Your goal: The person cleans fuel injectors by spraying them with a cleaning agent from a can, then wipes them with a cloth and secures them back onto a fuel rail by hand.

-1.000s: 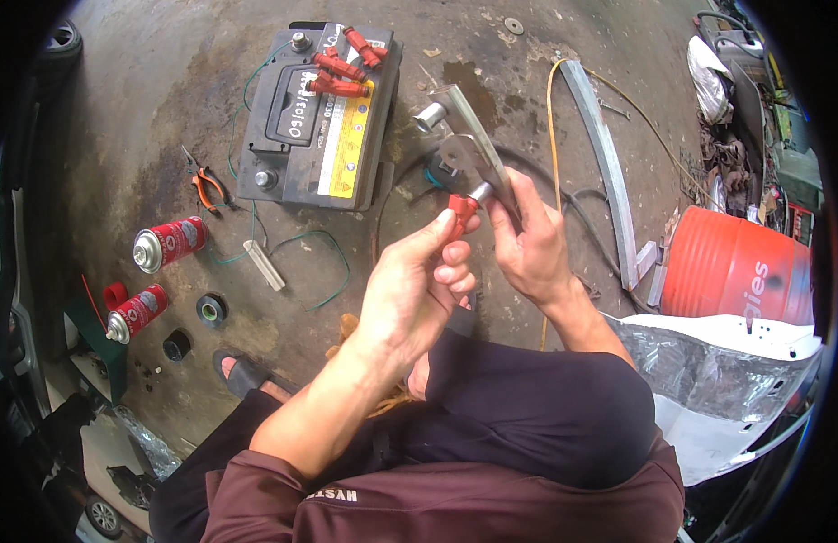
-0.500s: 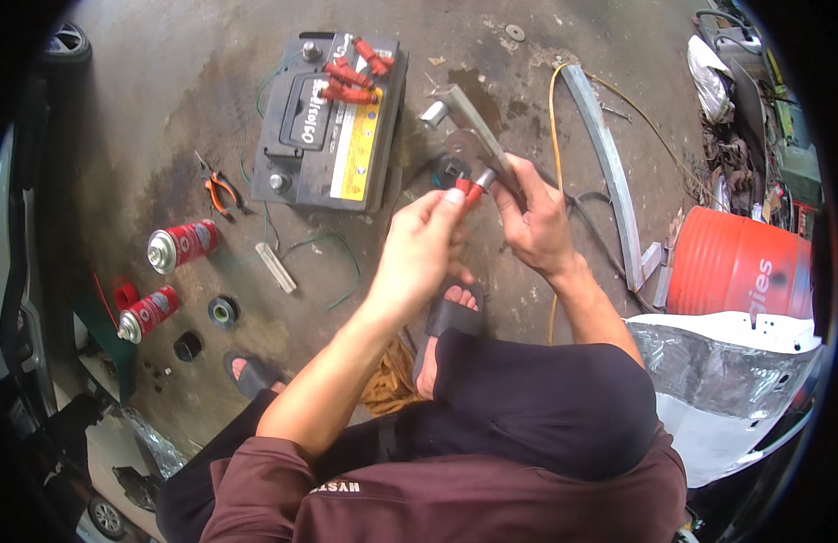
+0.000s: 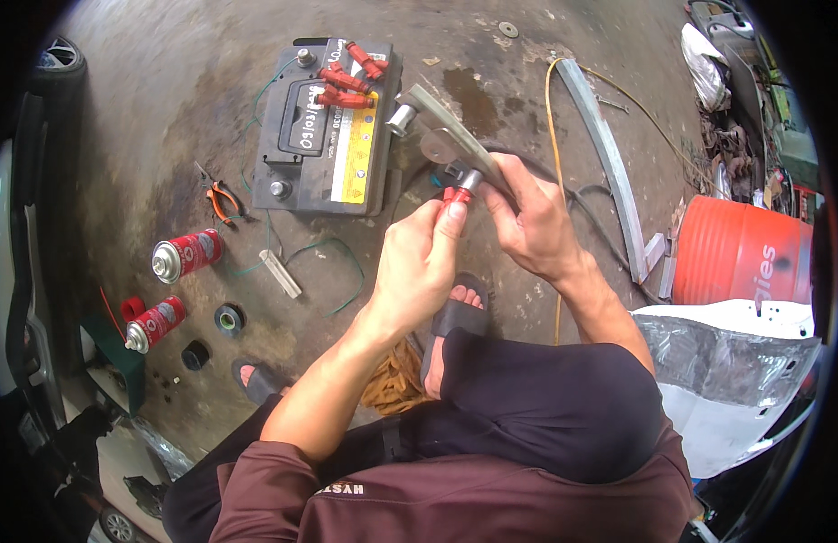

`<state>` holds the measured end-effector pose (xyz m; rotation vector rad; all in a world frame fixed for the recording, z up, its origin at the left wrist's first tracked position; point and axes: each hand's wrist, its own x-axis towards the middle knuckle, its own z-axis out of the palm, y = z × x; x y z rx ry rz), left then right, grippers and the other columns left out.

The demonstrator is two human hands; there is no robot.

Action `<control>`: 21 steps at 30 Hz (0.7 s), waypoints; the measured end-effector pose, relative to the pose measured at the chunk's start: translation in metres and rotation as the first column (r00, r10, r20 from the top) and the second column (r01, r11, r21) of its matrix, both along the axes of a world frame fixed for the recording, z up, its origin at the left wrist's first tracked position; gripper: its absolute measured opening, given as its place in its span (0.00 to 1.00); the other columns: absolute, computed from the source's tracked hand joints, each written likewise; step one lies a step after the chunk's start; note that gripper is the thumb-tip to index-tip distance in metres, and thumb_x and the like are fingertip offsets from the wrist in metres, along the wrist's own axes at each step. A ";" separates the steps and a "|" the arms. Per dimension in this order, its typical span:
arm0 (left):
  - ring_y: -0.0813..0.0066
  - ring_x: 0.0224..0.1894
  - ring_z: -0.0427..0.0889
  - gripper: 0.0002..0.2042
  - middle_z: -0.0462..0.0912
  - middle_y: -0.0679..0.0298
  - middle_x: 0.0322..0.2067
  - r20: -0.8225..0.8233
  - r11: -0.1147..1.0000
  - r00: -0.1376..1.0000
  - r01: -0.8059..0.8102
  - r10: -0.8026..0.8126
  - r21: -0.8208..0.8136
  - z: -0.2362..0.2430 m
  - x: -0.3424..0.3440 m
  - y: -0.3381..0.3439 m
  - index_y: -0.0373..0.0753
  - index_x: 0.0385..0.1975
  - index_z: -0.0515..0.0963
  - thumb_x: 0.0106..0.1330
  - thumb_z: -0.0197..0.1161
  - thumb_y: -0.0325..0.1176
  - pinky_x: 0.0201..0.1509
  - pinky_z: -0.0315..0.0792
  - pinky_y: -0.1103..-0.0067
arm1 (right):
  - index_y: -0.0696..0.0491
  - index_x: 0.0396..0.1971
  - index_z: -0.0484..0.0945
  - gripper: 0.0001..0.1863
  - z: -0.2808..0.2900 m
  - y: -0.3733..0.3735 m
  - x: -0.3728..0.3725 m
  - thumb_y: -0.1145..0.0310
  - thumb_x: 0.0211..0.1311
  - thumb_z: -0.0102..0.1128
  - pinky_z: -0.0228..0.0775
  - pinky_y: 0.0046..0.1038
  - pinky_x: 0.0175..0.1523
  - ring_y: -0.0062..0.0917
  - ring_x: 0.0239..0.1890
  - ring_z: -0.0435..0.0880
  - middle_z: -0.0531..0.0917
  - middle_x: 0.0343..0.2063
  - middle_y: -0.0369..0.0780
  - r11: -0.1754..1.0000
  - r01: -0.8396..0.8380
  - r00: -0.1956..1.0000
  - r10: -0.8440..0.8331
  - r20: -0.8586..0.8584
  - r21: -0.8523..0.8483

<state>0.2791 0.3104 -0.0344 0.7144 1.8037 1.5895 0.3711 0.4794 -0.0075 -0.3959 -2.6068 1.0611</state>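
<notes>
The left hand [image 3: 419, 262] pinches a small red part [image 3: 456, 195] at its fingertips — pressed against the grey metal rail [image 3: 441, 127] the right hand [image 3: 532, 226] grips, above the car battery [image 3: 324, 127].

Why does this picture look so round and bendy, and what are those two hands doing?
The picture comes from a small camera worn on a person's head, looking down. Its wide lens bends straight edges near the rim, so everything looks round. The person sits on a stained concrete floor. The left hand pinches a small red part, and the right hand grips a long grey metal piece that the red part meets. On the floor lie a car battery with more red parts on top, orange-handled pliers, two red spray cans, and a roll of black tape. An orange-red bucket stands on the right.
</notes>
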 end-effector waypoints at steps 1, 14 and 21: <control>0.75 0.14 0.63 0.20 0.67 0.67 0.16 0.313 1.000 0.949 0.023 -0.022 0.001 0.002 -0.001 -0.001 0.34 0.36 0.74 0.85 0.55 0.47 0.18 0.58 0.73 | 0.58 0.54 0.77 0.16 0.000 -0.001 -0.001 0.80 0.68 0.65 0.79 0.42 0.37 0.52 0.36 0.89 0.87 0.34 0.54 1.000 0.006 1.000 -0.006 -0.003 -0.013; 0.57 0.17 0.81 0.21 0.78 0.49 0.18 0.051 0.991 0.999 0.014 -0.007 -0.134 0.014 0.000 -0.002 0.28 0.37 0.79 0.85 0.54 0.42 0.25 0.72 0.65 | 0.57 0.53 0.77 0.15 -0.001 -0.003 -0.002 0.80 0.68 0.65 0.78 0.43 0.37 0.52 0.37 0.88 0.86 0.34 0.53 0.998 -0.036 0.999 0.036 0.012 0.059; 0.58 0.19 0.77 0.19 0.75 0.48 0.18 -0.003 0.992 0.994 0.105 -0.106 -0.064 0.001 -0.012 -0.005 0.28 0.37 0.79 0.84 0.56 0.41 0.27 0.70 0.65 | 0.57 0.52 0.77 0.15 -0.001 -0.001 0.003 0.81 0.68 0.64 0.78 0.44 0.38 0.53 0.38 0.88 0.86 0.35 0.53 0.999 -0.038 0.999 0.038 0.027 0.015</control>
